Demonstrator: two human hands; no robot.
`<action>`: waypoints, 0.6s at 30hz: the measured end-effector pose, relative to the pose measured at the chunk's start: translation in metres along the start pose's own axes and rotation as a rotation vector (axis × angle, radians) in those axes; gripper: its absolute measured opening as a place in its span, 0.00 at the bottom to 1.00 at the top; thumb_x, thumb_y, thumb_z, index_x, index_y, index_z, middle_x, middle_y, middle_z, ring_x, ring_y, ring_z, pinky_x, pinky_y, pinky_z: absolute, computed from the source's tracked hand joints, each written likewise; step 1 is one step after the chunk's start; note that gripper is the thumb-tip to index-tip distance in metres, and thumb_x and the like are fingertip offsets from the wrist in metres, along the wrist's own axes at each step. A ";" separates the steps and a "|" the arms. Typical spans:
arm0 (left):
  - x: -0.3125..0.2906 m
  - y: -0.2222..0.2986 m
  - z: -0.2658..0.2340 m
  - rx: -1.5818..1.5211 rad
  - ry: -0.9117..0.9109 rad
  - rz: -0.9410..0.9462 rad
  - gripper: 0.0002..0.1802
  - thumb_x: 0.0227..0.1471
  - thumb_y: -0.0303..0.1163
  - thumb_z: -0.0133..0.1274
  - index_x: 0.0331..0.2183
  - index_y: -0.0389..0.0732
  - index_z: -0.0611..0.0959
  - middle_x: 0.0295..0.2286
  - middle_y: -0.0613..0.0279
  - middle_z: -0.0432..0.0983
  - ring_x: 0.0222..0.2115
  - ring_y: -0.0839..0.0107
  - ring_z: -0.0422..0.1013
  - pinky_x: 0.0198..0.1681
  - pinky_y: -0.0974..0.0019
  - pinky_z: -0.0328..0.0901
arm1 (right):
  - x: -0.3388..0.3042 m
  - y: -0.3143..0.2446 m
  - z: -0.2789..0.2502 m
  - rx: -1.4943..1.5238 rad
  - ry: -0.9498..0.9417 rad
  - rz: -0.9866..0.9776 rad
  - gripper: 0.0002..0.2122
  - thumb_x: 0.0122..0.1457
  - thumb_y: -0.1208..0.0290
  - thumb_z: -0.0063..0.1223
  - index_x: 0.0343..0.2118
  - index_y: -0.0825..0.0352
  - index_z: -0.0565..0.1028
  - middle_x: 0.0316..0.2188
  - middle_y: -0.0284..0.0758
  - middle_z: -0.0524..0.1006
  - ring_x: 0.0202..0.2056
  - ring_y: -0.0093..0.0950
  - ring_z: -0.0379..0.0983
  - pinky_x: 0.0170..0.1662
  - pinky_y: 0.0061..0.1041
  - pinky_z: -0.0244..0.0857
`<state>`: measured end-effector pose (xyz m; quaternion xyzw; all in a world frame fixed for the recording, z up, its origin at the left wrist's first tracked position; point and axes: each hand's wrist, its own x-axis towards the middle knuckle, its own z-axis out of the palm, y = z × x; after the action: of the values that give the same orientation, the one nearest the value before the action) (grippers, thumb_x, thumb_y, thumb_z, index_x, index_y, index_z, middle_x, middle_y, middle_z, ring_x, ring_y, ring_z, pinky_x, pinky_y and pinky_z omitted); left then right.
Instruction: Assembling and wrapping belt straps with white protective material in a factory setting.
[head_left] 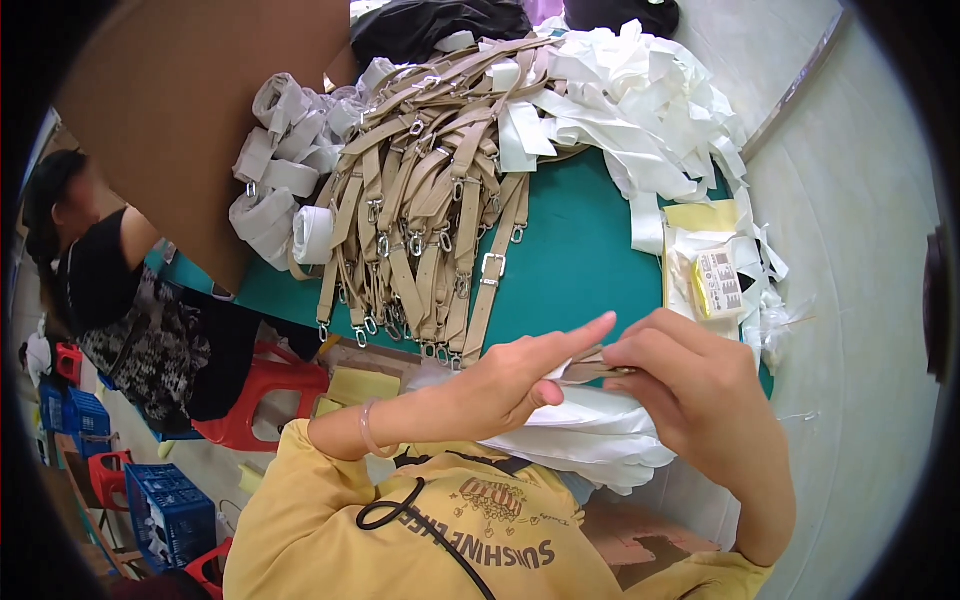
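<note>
Above bunched white fabric (pixel 600 435), right hand (pixel 690 370) pinches a flat tan strap (pixel 588 370), fingers curled. Left hand (pixel 515 382) is straight-fingered, can't tell its grip.

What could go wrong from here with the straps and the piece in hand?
1. The tan straps lie heaped with metal clips among them; pulling one out might snag others.
2. Several strap ends reach the near edge of the green table, so a passing forearm could drag some off.
3. The right hand partly covers the tan piece it pinches, so a crooked edge may be missed.
</note>
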<state>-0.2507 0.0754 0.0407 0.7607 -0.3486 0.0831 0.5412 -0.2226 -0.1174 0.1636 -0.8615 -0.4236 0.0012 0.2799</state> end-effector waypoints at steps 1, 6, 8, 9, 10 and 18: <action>0.002 0.003 -0.002 0.020 -0.015 0.018 0.34 0.60 0.40 0.43 0.62 0.40 0.54 0.46 0.47 0.70 0.36 0.52 0.71 0.42 0.60 0.65 | 0.000 -0.001 0.000 -0.005 0.006 -0.002 0.10 0.42 0.84 0.62 0.29 0.67 0.76 0.25 0.35 0.74 0.25 0.30 0.73 0.27 0.24 0.65; -0.005 0.003 -0.010 0.100 0.015 -0.074 0.32 0.60 0.45 0.40 0.58 0.34 0.61 0.49 0.47 0.70 0.39 0.54 0.72 0.44 0.61 0.66 | -0.002 -0.001 -0.003 0.029 0.093 0.015 0.08 0.44 0.83 0.62 0.29 0.68 0.75 0.26 0.35 0.73 0.25 0.29 0.72 0.26 0.25 0.64; -0.012 0.004 -0.006 0.060 0.019 -0.142 0.29 0.62 0.44 0.39 0.56 0.31 0.66 0.52 0.46 0.67 0.43 0.54 0.72 0.46 0.60 0.66 | -0.003 0.000 -0.002 0.023 0.071 0.014 0.09 0.44 0.83 0.62 0.29 0.68 0.75 0.26 0.35 0.73 0.25 0.29 0.72 0.26 0.25 0.65; -0.017 0.000 0.001 0.176 0.045 -0.088 0.27 0.61 0.39 0.42 0.55 0.30 0.66 0.52 0.46 0.67 0.42 0.54 0.72 0.45 0.60 0.66 | -0.003 0.000 -0.001 0.018 0.045 0.008 0.09 0.44 0.83 0.62 0.29 0.69 0.75 0.26 0.35 0.73 0.24 0.29 0.72 0.26 0.25 0.65; -0.020 -0.002 0.004 0.291 0.070 -0.034 0.25 0.59 0.34 0.45 0.55 0.30 0.67 0.52 0.46 0.67 0.42 0.54 0.73 0.45 0.60 0.66 | -0.004 -0.001 0.001 0.022 0.042 0.008 0.09 0.44 0.83 0.62 0.29 0.69 0.75 0.26 0.35 0.73 0.24 0.29 0.72 0.26 0.25 0.65; -0.006 0.010 0.008 0.451 0.181 0.124 0.24 0.52 0.23 0.50 0.52 0.29 0.70 0.49 0.47 0.70 0.43 0.57 0.73 0.43 0.60 0.66 | -0.007 0.007 0.017 0.071 -0.045 0.049 0.10 0.45 0.81 0.62 0.33 0.70 0.75 0.26 0.36 0.73 0.24 0.30 0.71 0.27 0.25 0.65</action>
<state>-0.2635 0.0692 0.0422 0.8288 -0.3174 0.2599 0.3806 -0.2264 -0.1179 0.1436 -0.8608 -0.4084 0.0426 0.3006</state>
